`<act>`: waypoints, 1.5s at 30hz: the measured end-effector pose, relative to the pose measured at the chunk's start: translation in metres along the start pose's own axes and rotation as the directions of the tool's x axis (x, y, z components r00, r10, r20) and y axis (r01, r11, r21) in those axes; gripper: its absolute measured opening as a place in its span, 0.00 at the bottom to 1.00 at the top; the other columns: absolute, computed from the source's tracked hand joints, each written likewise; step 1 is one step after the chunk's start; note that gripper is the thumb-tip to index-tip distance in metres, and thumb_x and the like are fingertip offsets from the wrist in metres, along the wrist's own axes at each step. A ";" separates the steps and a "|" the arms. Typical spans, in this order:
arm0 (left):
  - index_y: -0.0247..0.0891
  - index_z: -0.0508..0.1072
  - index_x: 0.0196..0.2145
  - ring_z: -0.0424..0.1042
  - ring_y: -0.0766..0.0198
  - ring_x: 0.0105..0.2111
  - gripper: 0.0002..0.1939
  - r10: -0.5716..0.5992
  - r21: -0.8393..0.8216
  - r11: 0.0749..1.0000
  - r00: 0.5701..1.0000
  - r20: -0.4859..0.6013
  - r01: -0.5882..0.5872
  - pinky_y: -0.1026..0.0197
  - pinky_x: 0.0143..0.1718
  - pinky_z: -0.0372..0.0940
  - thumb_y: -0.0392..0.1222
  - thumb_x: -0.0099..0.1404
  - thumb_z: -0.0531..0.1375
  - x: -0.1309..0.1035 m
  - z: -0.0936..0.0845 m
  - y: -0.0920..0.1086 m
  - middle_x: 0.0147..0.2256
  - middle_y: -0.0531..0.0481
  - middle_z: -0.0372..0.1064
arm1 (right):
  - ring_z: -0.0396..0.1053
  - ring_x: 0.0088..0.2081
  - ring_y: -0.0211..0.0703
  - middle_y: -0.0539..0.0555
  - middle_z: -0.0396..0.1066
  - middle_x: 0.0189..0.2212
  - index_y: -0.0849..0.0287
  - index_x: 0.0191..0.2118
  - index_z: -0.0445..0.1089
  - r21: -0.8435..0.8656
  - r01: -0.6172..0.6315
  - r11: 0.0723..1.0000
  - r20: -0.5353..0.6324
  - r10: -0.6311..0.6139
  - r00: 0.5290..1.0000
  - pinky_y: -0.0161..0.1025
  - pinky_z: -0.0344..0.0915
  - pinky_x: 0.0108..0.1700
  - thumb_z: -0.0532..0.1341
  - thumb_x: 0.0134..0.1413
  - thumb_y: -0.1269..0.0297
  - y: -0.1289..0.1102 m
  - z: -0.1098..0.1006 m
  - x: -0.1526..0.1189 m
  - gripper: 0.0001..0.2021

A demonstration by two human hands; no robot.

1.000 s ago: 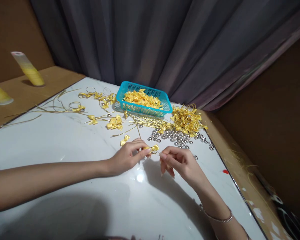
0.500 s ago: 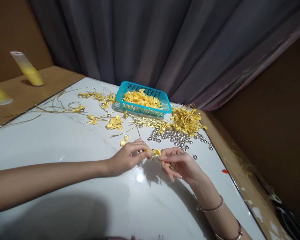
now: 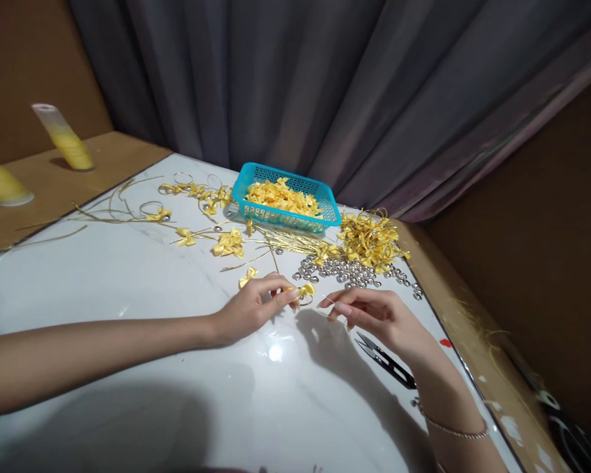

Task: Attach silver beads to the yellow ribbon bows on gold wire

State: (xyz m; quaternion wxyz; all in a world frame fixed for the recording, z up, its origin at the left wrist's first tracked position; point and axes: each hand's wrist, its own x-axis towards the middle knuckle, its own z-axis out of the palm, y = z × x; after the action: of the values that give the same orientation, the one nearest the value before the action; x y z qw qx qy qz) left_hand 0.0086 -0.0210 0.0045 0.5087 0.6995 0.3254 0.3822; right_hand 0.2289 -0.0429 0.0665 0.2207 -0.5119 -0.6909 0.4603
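My left hand pinches a yellow ribbon bow between thumb and fingertips; a small loop of thin gold cord hangs under the bow. To its right, apart from the bow, my right hand has thumb and fingers closed on a thin piece of cord, whose tip sticks out toward the bow. Black thread snips lie on the white table beside my right wrist, blades pointing left. Another yellow bow rests just behind my left hand.
A blue basket of yellow bows stands at the back. Right of it are a pile of corded bows and many silver beads. Gold cords lie before the basket. Yellow-filled tubes stand at left; dark curtain behind.
My right hand has moved right, away from the bow, with the thin cord. The bow stays in my left hand, and the snips have come into view.
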 end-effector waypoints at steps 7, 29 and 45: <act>0.36 0.70 0.28 0.65 0.64 0.35 0.13 -0.025 -0.034 0.999 0.999 -0.047 0.023 0.60 0.39 0.59 0.43 0.67 0.52 0.000 -0.001 -0.001 0.30 0.50 0.67 | 0.67 0.46 0.45 0.57 0.70 0.46 0.59 0.28 0.71 -0.092 0.155 0.984 0.100 -0.145 0.984 0.44 0.61 0.48 0.58 0.56 0.62 -0.004 0.010 -0.001 0.09; 0.36 0.70 0.29 0.66 0.62 0.36 0.14 -0.003 0.022 1.000 0.998 -0.066 0.005 0.60 0.38 0.60 0.44 0.67 0.51 0.001 0.001 -0.003 0.30 0.49 0.68 | 0.64 0.23 0.35 0.50 0.67 0.21 0.60 0.27 0.65 -0.208 0.141 0.968 0.004 -0.143 0.990 0.31 0.56 0.25 0.53 0.60 0.60 -0.004 0.037 0.002 0.13; 0.36 0.71 0.28 0.65 0.62 0.36 0.14 0.072 0.119 0.990 0.997 -0.013 -0.070 0.60 0.38 0.60 0.42 0.67 0.50 0.001 0.001 -0.003 0.29 0.49 0.67 | 0.63 0.18 0.33 0.50 0.68 0.16 0.59 0.24 0.64 -0.209 0.061 0.976 -0.134 -0.090 0.987 0.31 0.56 0.21 0.53 0.58 0.61 -0.010 0.037 0.000 0.14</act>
State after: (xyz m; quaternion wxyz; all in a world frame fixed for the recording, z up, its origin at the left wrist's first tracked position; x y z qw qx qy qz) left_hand 0.0098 -0.0203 0.0019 0.4496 0.7363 0.3267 0.3860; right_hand 0.1953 -0.0590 0.0571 0.2333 -0.5368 -0.7359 0.3405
